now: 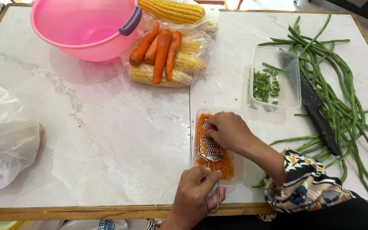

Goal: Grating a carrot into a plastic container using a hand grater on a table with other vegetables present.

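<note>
Head view. Small metal grater (210, 149) lies over a clear plastic tray (239, 170) at the near edge of the table (107, 127). Its long axis runs near to far; the wire handle points toward the person, the perforated blade away. Left hand (196, 196) is closed around the handle at the table edge. Right hand (228, 130) is curled, fingertips pressed down on the far end of the blade; whatever it pinches is hidden under the fingers. Grated carrot (224, 166), orange and stringy, fills the tray beneath.

Far side: whole carrots (160, 49) on bagged corn cobs (179, 68), a pink plastic bowl (86, 25) cut off by the frame. Right: second clear tray with chopped green bits (265, 85), a black knife (318, 115) partly behind it, long green beans (341, 85).
</note>
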